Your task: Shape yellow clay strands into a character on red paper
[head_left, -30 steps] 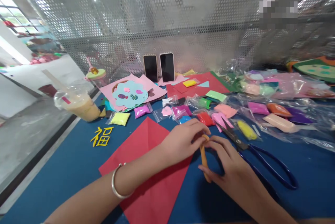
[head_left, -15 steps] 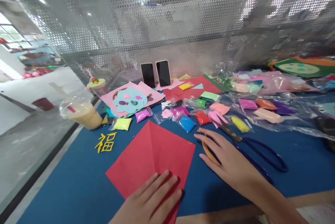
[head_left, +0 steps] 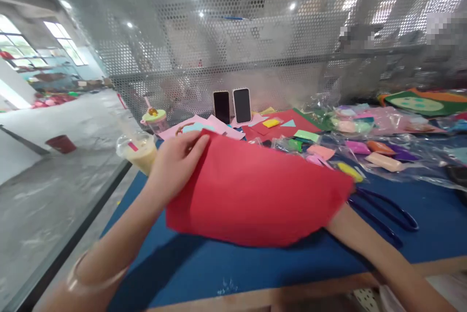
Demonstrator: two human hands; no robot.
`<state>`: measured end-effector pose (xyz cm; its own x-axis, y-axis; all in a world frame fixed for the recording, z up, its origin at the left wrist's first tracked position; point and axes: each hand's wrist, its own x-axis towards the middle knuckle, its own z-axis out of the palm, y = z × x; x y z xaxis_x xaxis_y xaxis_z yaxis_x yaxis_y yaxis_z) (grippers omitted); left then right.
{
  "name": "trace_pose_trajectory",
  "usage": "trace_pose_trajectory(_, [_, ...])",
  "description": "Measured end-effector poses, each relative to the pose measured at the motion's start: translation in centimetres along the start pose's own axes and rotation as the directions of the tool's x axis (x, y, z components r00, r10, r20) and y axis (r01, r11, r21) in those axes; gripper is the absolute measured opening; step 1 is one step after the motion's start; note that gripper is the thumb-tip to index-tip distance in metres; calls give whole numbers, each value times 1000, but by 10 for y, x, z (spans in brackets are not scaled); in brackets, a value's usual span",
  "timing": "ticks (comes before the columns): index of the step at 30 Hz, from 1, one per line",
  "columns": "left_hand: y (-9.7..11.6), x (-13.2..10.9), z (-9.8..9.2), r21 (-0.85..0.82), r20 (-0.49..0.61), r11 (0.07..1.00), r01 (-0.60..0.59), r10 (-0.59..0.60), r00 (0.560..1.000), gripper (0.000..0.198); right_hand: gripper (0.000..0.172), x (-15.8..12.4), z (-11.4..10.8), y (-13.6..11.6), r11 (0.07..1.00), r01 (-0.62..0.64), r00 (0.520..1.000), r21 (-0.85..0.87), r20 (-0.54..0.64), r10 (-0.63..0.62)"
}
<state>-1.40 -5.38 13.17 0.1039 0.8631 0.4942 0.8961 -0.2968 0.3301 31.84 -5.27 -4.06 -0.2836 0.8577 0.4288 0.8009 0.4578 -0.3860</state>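
A sheet of red paper (head_left: 251,190) is lifted above the blue tabletop, its outline a little blurred on the right. My left hand (head_left: 182,161) pinches its upper left corner between thumb and fingers. Behind the sheet's right part, the fingers of my right hand (head_left: 337,219) are hidden; only the wrist and forearm come out below the paper. I cannot make out whether that hand grips anything. To the right of it lie scissors with dark blue handles (head_left: 386,210), their blades covered by the paper.
A plastic cup with a pale drink (head_left: 142,151) stands at the table's left edge. Two phones (head_left: 241,106) lean against the perforated metal screen (head_left: 292,34). Several coloured clay packets (head_left: 306,136) and plastic bags (head_left: 419,156) lie across the back and right.
The red paper has come up off the table. My left hand moved from pressing on it to holding its upper left corner. My right hand has gone behind the sheet. The view shifted slightly.
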Motion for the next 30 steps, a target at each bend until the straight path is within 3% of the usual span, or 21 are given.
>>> trace_pose_trajectory(4, [-34, 55, 66, -14, 144, 998, -65, 67, 987, 35, 42, -3, 1, -7, 1000, -9, 1000, 9, 28, 9])
trace_pose_trajectory(6, [-47, 63, 95, -25, 187, 996, -84, 87, 978, 32, 45, -4, 1, -10, 999, -51, 999, -16, -9, 50])
trace_pose_trajectory(8, [-56, 60, 111, -30, 223, 994, -108, 111, 968, 28, 44, -3, 1, -10, 996, -75, 996, -55, -46, 73])
trace_pose_trajectory(11, [-54, 39, 114, -29, 233, 986, -166, 169, 958, 37, 33, -1, -1, -7, 996, -66, 998, -67, -21, 65])
trace_pose_trajectory(14, [-34, -6, 103, -58, 290, 965, -256, 262, 920, 47, 19, 4, -5, -6, 997, -76, 997, -14, 22, 76])
trace_pose_trajectory(15, [-25, -24, 98, -91, 341, 947, -309, 321, 884, 45, 17, 6, -6, -6, 996, -84, 996, 11, 21, 84])
trace_pose_trajectory(18, [0, -76, 90, -229, 532, 839, -494, 533, 658, 60, 13, 11, -8, -13, 992, -95, 995, 87, -22, 97])
trace_pose_trajectory(19, [6, -90, 89, -265, 555, 813, -519, 568, 607, 68, 12, 12, -9, -16, 990, -98, 994, 106, -32, 101])
trace_pose_trajectory(21, [11, -108, 90, -294, 582, 793, -533, 592, 558, 68, 10, 11, -10, -21, 989, -99, 994, 110, -31, 103])
trace_pose_trajectory(24, [8, -114, 95, -291, 609, 799, -525, 579, 543, 60, 15, 3, -12, -21, 996, -94, 995, 9, 20, 94])
trace_pose_trajectory(26, [5, -111, 100, -277, 611, 809, -519, 565, 554, 55, 18, -2, -14, -17, 992, -68, 996, -103, 52, 73])
trace_pose_trajectory(29, [4, -105, 105, -266, 585, 813, -518, 563, 584, 50, 7, -2, -14, -10, 975, -27, 997, -221, 66, 43])
trace_pose_trajectory(30, [6, -104, 107, -265, 578, 815, -515, 562, 592, 49, 12, -1, -13, -9, 973, -24, 997, -232, 62, 39])
